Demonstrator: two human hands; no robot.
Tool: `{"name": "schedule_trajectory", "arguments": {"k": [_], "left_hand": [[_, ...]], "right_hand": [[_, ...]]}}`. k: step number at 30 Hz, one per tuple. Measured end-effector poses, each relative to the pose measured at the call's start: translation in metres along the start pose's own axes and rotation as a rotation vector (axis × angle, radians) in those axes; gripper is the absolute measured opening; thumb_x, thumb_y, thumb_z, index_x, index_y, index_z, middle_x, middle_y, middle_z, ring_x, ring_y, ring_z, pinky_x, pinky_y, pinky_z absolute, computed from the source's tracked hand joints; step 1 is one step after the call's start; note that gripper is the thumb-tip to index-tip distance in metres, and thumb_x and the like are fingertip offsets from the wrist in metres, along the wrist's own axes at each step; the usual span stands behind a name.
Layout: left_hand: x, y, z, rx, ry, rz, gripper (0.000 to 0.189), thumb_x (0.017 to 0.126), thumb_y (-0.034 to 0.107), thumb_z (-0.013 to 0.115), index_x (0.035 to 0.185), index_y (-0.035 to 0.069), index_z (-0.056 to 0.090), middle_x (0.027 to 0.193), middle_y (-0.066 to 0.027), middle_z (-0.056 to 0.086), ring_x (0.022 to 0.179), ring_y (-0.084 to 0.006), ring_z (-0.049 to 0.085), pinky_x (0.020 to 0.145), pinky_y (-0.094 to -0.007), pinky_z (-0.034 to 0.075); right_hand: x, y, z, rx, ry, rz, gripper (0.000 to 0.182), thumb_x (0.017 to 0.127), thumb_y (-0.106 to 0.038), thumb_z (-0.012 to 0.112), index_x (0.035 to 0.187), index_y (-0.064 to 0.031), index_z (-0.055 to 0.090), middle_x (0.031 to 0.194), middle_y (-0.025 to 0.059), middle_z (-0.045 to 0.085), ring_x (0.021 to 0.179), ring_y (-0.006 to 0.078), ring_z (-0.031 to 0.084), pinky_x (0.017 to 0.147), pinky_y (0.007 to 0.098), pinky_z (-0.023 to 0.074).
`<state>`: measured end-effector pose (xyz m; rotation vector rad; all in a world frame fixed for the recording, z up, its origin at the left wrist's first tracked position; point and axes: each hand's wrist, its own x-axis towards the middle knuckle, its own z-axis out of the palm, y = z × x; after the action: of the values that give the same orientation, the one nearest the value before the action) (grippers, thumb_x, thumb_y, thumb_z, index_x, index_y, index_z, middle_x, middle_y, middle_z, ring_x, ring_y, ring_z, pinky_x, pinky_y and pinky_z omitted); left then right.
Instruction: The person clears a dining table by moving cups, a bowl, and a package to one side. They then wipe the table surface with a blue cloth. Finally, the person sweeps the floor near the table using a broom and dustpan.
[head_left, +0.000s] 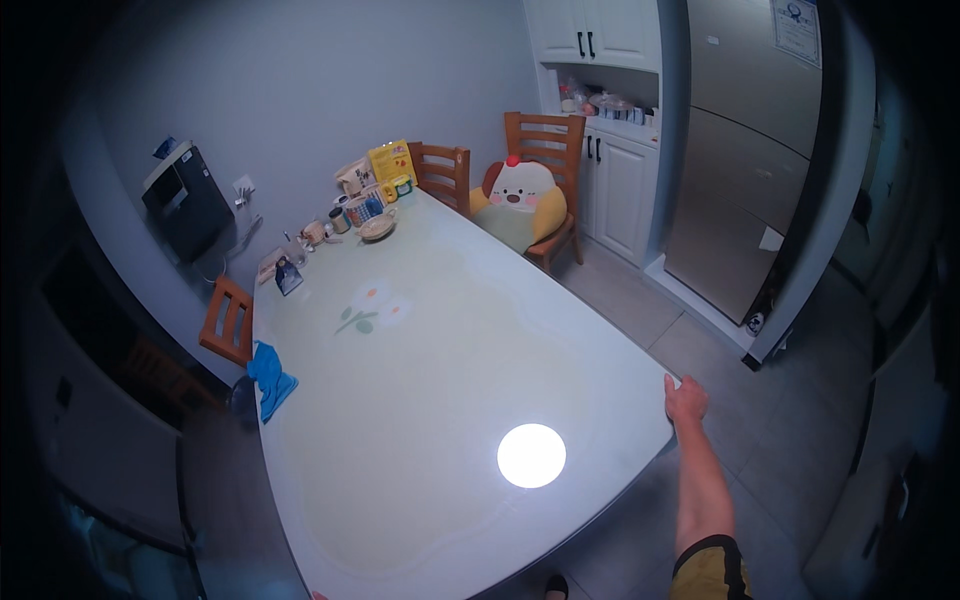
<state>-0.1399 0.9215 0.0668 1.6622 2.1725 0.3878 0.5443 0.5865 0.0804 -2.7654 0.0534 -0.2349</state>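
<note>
A dining table (435, 390) with a pale cover and a printed flower design fills the middle of the view. My right hand (686, 400) grips its right corner, thumb over the top and fingers around the side. Of my left hand (319, 595), only a bit of skin shows at the bottom rim, by the table's near left corner; the rest is hidden. A blue cloth (271, 381) hangs partly over the left edge. A round ceiling-light reflection shines on the cover near the front. At the far end stand a woven basket (376, 226), a jar (339, 220) and a yellow package (393, 163).
Wooden chairs stand at the left (227, 321) and behind the table (442, 174). Another chair (545, 131) holds a plush cushion (517, 199). A refrigerator (739, 165) and white cabinets (622, 187) line the right. A black wall-mounted appliance (187, 201) is at left.
</note>
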Motion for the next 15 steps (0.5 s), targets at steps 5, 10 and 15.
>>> {"name": "schedule_trajectory", "arguments": {"k": [5, 10, 15], "left_hand": [[-0.005, 0.01, 0.002, 0.018, 0.085, -0.064, 0.061, 0.093, 0.046, 0.037, 0.124, -0.006, 0.043, 0.125, -0.0286, 0.047, 0.113, -0.0417, 0.046, 0.098, -0.0428, 0.036], [-0.006, 0.015, 0.001, 0.02, 0.123, -0.116, 0.061, 0.091, 0.048, 0.038, 0.117, -0.006, 0.05, 0.116, -0.0285, 0.053, 0.105, -0.0437, 0.05, 0.093, -0.0458, 0.038], [-0.009, 0.021, -0.003, 0.032, 0.101, -0.149, 0.064, 0.091, 0.05, 0.037, 0.118, -0.006, 0.049, 0.119, -0.0283, 0.052, 0.107, -0.0433, 0.049, 0.094, -0.0455, 0.038]], "right_hand": [[0.001, -0.001, -0.003, -0.01, -0.033, 0.015, 0.047, 0.085, -0.048, 0.051, 0.088, -0.002, 0.061, 0.094, 0.0184, 0.062, 0.092, 0.034, 0.057, 0.087, 0.0428, 0.0412], [0.001, 0.002, 0.002, -0.008, 0.004, 0.008, 0.046, 0.084, -0.047, 0.053, 0.086, -0.0014, 0.06, 0.092, 0.0202, 0.062, 0.09, 0.0369, 0.057, 0.082, 0.0452, 0.0443], [0.002, 0.007, 0.007, -0.022, 0.068, -0.033, 0.046, 0.084, -0.047, 0.054, 0.087, -0.0016, 0.06, 0.091, 0.0211, 0.062, 0.089, 0.0386, 0.058, 0.079, 0.0464, 0.0464]]}}
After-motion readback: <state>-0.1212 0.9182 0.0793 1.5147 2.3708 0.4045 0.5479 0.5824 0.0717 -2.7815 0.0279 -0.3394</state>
